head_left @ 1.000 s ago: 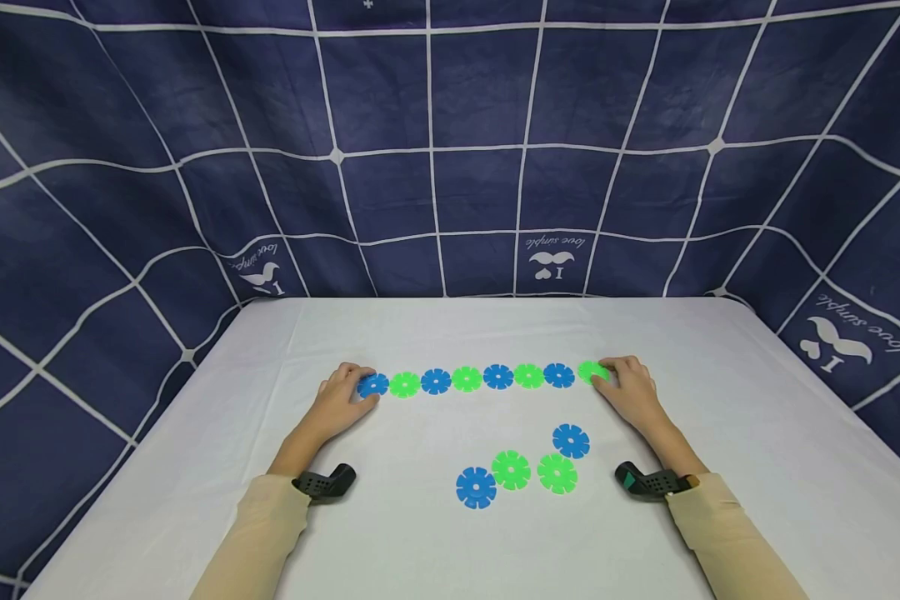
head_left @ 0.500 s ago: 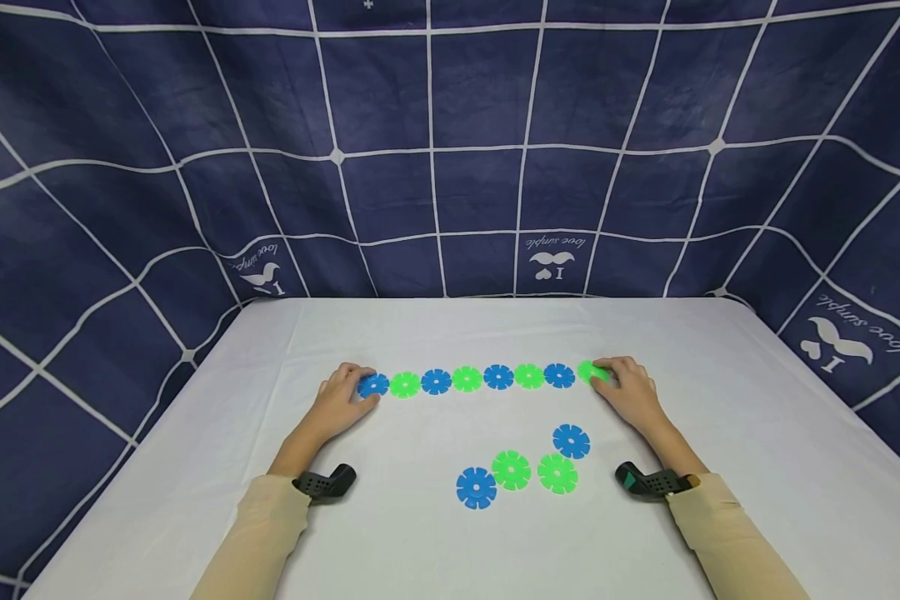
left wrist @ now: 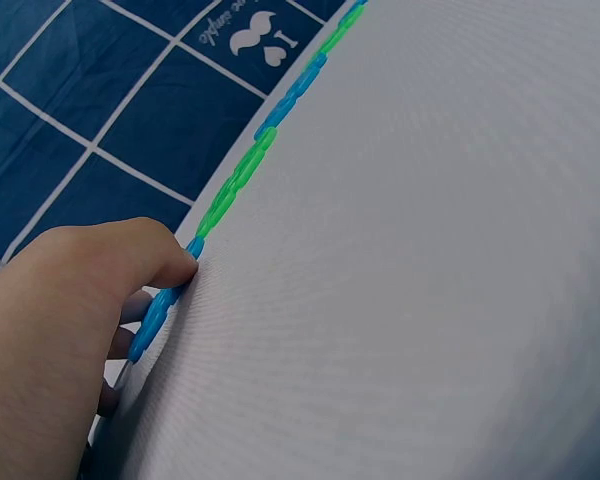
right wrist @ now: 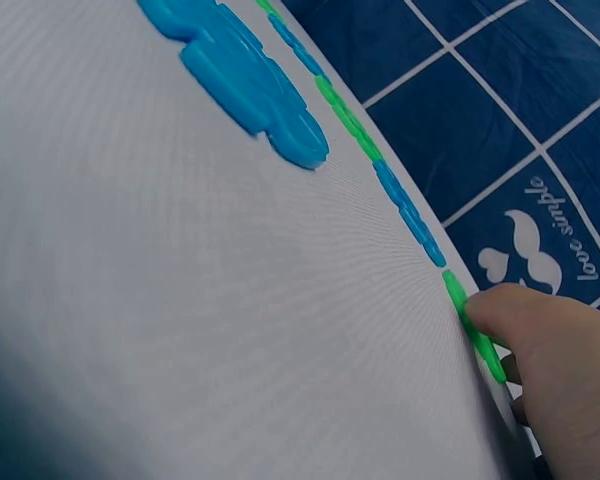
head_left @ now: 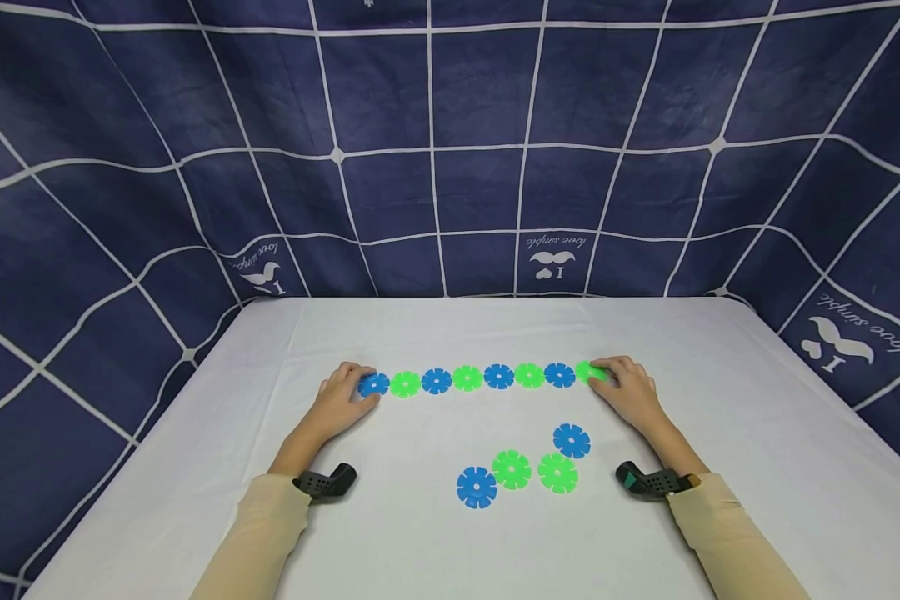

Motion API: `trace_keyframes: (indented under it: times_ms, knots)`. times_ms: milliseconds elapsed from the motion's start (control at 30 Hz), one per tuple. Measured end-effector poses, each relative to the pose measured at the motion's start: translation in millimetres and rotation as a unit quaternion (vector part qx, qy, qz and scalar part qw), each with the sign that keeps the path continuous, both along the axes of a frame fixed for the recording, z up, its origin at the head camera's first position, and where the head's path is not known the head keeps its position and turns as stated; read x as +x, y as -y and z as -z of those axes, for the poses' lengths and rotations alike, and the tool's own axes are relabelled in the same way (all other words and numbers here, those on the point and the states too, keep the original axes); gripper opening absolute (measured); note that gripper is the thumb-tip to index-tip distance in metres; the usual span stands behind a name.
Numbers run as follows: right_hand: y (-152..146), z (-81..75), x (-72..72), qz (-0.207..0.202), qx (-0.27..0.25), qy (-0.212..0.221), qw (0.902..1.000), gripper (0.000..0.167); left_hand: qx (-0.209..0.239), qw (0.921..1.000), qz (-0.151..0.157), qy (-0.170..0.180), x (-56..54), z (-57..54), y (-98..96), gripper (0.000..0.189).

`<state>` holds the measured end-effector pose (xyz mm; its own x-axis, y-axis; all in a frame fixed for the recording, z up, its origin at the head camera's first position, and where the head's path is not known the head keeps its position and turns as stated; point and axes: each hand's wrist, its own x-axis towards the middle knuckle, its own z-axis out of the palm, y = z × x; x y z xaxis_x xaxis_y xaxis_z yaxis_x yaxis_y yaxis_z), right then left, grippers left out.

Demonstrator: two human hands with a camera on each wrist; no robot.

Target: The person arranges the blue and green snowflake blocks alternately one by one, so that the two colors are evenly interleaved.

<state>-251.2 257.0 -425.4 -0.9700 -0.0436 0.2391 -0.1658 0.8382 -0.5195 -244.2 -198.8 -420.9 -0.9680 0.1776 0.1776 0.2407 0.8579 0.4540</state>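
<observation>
Green and blue notched plastic building discs lie flat in an alternating row across the table. At the row's left end, my left hand [head_left: 339,402] holds a blue disc [head_left: 373,385] by its edges, thumb on the near side and fingers on the far side. A green disc [head_left: 405,385] sits right beside it. My right hand [head_left: 630,392] pinches the green disc [head_left: 589,372] at the right end between thumb and fingers, close to a blue disc [head_left: 559,376]. In the right wrist view a small gap shows between that green disc [right wrist: 475,325] and its blue neighbour [right wrist: 408,212].
Nearer the body lie two more blue discs, one on the left [head_left: 476,487] and one on the right [head_left: 572,441], with two green discs [head_left: 512,470] between them. A white cloth covers the table [head_left: 390,533]. A dark blue gridded curtain [head_left: 480,192] hangs behind.
My right hand has shifted slightly left with the green disc, bringing it closer to the row. The left hand and the other discs stay in place.
</observation>
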Motion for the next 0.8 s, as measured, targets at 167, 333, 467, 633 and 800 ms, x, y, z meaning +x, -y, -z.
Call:
trace_keyframes:
  times_ms: [167,333,467,633,800]
  knots:
    - [0.0,0.5,0.8,-0.003,0.001,0.0,1.0,0.044,0.001,1.0,-0.003,0.004,1.6,0.2,-0.8,0.051]
    - [0.9,-0.2,1.1,-0.006,0.003,-0.005,1.0,0.043,0.003,1.0,-0.002,0.006,2.0,0.7,-1.1,0.051]
    - [1.5,-0.5,1.6,-0.004,0.002,-0.007,1.0,0.043,0.005,1.0,-0.002,0.008,1.9,0.4,-1.2,0.051]
    - [1.7,-0.3,1.8,-0.003,0.0,-0.005,1.0,0.043,0.004,0.9999,-0.004,0.01,1.9,-0.3,-0.8,0.052]
    - [0.9,-0.2,0.9,-0.003,0.003,-0.002,1.0,0.043,0.005,1.0,-0.002,0.007,0.7,-0.3,-0.1,0.051]
